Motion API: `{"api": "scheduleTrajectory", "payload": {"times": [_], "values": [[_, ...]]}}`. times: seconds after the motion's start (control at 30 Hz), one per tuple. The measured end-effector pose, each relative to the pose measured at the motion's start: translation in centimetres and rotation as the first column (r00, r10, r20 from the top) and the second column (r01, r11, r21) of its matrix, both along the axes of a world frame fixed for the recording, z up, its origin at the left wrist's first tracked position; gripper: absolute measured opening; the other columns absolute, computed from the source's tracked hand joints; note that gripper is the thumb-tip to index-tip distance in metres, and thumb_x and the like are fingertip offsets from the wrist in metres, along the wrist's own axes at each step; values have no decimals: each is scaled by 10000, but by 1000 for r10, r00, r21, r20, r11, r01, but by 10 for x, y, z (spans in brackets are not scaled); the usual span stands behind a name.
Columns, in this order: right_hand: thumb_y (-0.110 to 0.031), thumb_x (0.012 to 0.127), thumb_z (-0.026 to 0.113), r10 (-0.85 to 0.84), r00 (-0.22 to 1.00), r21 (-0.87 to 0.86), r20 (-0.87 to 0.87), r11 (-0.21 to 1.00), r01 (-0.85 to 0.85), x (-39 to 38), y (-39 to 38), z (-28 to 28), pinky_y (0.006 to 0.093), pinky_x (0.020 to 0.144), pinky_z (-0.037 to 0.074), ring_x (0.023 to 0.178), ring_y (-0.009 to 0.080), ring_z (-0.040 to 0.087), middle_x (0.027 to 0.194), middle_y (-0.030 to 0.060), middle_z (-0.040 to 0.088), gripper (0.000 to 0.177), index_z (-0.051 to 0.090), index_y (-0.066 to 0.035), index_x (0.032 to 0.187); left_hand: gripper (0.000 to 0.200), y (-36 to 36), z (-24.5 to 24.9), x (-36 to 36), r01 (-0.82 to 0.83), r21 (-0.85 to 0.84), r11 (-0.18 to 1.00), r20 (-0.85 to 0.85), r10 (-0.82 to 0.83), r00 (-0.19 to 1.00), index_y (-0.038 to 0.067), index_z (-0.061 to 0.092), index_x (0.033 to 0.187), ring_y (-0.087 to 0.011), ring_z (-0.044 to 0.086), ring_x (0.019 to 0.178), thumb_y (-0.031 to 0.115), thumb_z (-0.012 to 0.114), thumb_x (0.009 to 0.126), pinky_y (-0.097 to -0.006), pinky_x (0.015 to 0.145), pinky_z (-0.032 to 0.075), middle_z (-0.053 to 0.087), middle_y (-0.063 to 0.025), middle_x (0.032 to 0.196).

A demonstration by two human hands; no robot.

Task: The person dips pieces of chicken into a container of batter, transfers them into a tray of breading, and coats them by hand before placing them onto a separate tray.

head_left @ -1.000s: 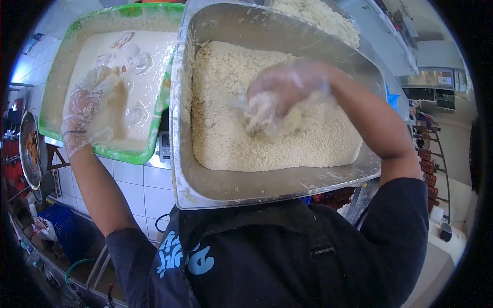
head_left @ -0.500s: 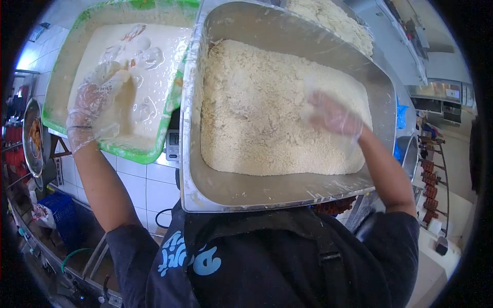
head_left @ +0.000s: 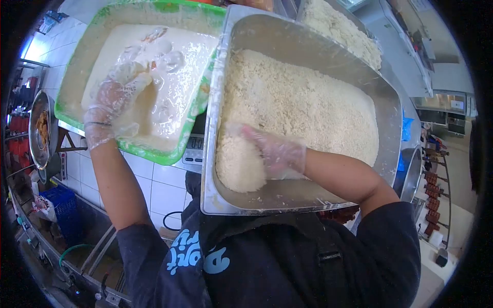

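My left hand [head_left: 112,100], in a clear plastic glove smeared with batter, is at the surface of the white batter [head_left: 169,95] in a green-rimmed tub [head_left: 67,87]. Its thumb and coated fingers look apart, with nothing visible between them. Close to the fingertips, several batter-covered pieces [head_left: 167,54] sit partly sunk; their kind is hidden by the coating. My right hand [head_left: 272,151], also gloved, lies over the flour [head_left: 308,113] at the near left of a deep metal pan [head_left: 308,197]. Motion blurs its stretched fingers, which rest against the flour.
A digital scale [head_left: 193,149] stands between tub and pan. Behind the pan is another container of pale flour [head_left: 339,25]. At far left, a metal bowl [head_left: 38,149] holds brown fried-looking pieces, above a blue crate [head_left: 64,210]. Another metal bowl [head_left: 411,172] is at right.
My right hand has swept left and nearer me across the flour, leaving flour heaped at the pan's near left. My left hand stays at the batter. The whole view has shifted slightly.
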State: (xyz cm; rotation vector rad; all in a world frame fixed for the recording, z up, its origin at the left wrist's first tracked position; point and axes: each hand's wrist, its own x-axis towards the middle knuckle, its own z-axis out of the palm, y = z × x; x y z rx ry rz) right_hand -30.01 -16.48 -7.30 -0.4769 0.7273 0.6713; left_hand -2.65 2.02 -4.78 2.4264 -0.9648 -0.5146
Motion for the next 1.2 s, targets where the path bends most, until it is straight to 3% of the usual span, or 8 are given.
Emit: {"api": "scheduleTrajectory", "payload": {"times": [0.13, 0.3, 0.43, 0.53, 0.77, 0.87, 0.97, 1.2], "values": [[-495, 784, 521, -28, 962, -299, 272, 948, 112, -11, -45, 24, 386, 906, 409, 1091, 260, 469, 1224, 143, 434, 701, 309, -36, 1269, 332, -3, 12, -9, -6, 14, 1000, 37, 5, 999, 84, 570, 1009, -269, 505, 991, 308, 576, 765, -351, 839, 395, 552, -113, 1057], [-473, 811, 485, 551, 833, -980, 38, 184, -77, 25, -94, 53, 365, 757, 466, 868, 215, 544, 991, 145, 528, 517, 442, -59, 1117, 330, -5, 11, -10, -24, -22, 999, 11, 25, 1000, 84, 572, 1006, -272, 508, 981, 309, 576, 764, -352, 833, 398, 554, -116, 1049], [-335, 844, 466, 575, 818, -915, 32, -313, 255, 65, -99, 3, 360, 883, 391, 1032, 224, 481, 1119, 150, 498, 458, 396, -63, 1206, 329, -5, 11, -6, -37, -58, 998, -23, 36, 999, 84, 573, 1003, -274, 511, 973, 309, 575, 763, -353, 828, 400, 555, -119, 1043], [-285, 861, 417, 554, 832, -406, -39, -769, 493, 73, -58, -72, 377, 840, 413, 953, 242, 537, 1014, 134, 564, 399, 389, -108, 1218, 328, -1, 12, -6, -49, -83, 995, -40, 45, 998, 84, 574, 1001, -276, 512, 967, 309, 575, 762, -353, 825, 401, 557, -121, 1038], [-398, 813, 441, 647, 671, -572, -363, -723, 387, 7, -30, -40, 505, 972, 200, 1228, 304, 279, 1334, 113, 316, 608, 243, -155, 1334, 326, 5, 10, -10, -70, -116, 991, -90, 60, 994, 84, 576, 997, -281, 517, 953, 309, 575, 761, -355, 816, 405, 559, -126, 1027], [-411, 790, 424, 628, 777, -846, -39, -435, 309, 12, -32, -8, 393, 1033, 115, 1275, 313, 190, 1353, 160, 279, 540, 388, -142, 1257, 325, 3, 7, -8, -69, -133, 989, -94, 57, 994, 85, 577, 995, -283, 519, 946, 309, 575, 760, -355, 813, 406, 560, -128, 1022], [-402, 776, 448, 666, 662, -658, -345, -674, 336, 0, -22, -31, 400, 1035, 111, 1284, 346, 138, 1385, 169, 195, 609, 323, -121, 1302, 324, 3, 7, -13, -88, -131, 987, -150, 68, 986, 85, 578, 993, -284, 521, 940, 309, 575, 759, -356, 809, 408, 562, -130, 1017], [-301, 765, 509, 660, 678, -679, -323, -661, 320, 4, -40, -23, 442, 1006, 172, 1223, 347, 243, 1318, 216, 270, 562, 375, -21, 1234, 270, 8, -7, -2, 213, -154, 965, 143, -192, 971, 60, 595, 968, -187, 525, 881, 237, 604, 765, -295, 778, 405, 583, -82, 920]]}}
